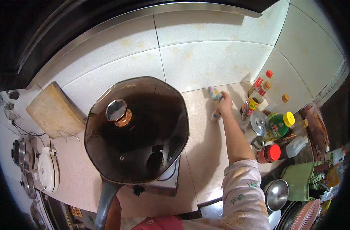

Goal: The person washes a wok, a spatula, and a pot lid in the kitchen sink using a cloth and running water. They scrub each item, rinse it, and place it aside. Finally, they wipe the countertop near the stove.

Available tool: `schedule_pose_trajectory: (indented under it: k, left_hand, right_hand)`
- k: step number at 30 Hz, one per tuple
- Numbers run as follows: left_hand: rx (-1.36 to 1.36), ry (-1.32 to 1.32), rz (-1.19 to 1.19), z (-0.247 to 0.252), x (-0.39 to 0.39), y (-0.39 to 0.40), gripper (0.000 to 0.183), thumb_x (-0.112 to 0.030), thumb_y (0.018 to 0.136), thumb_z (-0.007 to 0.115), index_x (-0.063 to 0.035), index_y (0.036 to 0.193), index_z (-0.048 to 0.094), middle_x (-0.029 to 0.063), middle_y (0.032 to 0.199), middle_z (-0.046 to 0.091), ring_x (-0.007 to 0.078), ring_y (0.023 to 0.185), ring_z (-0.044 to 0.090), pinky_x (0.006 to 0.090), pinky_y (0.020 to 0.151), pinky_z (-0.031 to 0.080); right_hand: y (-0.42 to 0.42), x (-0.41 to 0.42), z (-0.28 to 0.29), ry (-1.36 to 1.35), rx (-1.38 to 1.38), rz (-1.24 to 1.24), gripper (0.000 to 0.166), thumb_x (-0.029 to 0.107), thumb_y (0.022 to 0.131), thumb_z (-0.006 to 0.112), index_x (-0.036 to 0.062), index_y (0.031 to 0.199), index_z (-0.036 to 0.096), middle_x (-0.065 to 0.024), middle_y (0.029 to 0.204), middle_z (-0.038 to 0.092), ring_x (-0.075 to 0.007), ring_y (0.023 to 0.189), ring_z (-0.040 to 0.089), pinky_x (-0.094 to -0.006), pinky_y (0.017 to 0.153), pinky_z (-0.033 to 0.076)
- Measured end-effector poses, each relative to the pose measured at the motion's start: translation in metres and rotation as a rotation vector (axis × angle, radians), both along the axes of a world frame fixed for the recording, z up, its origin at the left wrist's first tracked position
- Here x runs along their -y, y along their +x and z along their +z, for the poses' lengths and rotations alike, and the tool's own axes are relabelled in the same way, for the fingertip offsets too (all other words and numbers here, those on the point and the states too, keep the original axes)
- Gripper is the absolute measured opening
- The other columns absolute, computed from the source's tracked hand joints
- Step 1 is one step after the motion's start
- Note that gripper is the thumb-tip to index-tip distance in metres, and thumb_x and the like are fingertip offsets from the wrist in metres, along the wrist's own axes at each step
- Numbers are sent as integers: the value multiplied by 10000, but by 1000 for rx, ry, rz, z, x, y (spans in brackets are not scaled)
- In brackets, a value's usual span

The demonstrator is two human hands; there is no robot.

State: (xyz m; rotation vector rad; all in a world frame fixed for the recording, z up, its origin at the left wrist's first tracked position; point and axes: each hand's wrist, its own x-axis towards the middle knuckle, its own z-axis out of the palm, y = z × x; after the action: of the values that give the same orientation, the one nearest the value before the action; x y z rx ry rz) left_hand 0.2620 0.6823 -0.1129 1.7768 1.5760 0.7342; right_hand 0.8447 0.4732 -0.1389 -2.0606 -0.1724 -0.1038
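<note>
My right hand (pixel 225 104) grips a crumpled, patterned cloth (pixel 215 93) on the pale countertop (pixel 205 126) near the tiled wall. Part of the cloth sticks out below the hand too. A large dark pan with a glass lid (pixel 140 126) fills the middle of the view, and its grey handle (pixel 106 201) points toward me. The lid has a faceted knob (pixel 116 110) on a copper-coloured base. Beneath the pan shows a portable gas stove (pixel 167 179). A shadowed brown shape beside the handle may be my left forearm; the left hand itself is hidden.
Right of my arm stand sauce bottles (pixel 253 102), a green bottle with a yellow cap (pixel 278 125), a red-lidded jar (pixel 269 153) and a metal bowl (pixel 277 191). On the left are a wooden cutting board (pixel 55 112) and a white appliance (pixel 47 169). A range hood edge (pixel 175 7) hangs above.
</note>
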Motion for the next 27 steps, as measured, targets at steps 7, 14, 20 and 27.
schedule_pose_trajectory:
  k: [7,14,20,27]
  left_hand:
    - [-292,534,-1148,37,39,-26,230,-73,677,613,-74,907,598,112,919,561,284,881,543,406,795,438]
    - [-59,607,-1482,80,88,105,193,-93,672,581,-82,862,616,69,996,555,247,968,526,371,790,436]
    - [-226,692,-1583,88,126,188,217,-106,716,565,-48,922,606,135,1109,531,311,1104,456,473,873,383]
    - [-161,352,-1747,20,164,217,546,-231,720,662,-89,1216,483,194,1373,289,383,1276,262,560,977,250]
  right_hand:
    - [-24,-5,-38,-699,320,-7,438,294,851,515,41,1204,452,-184,1289,400,-362,1169,383,-455,948,349]
    - [-23,-12,21,-454,-134,203,355,243,819,564,-27,1049,545,-205,1066,569,-349,972,547,-383,818,448]
    - [-20,10,51,-108,-62,-28,448,273,851,540,-35,1158,432,-254,1076,559,-383,963,567,-424,824,445]
    - [51,46,38,216,-251,-459,757,84,781,579,37,1384,124,-201,1266,453,-336,1035,525,-410,881,415]
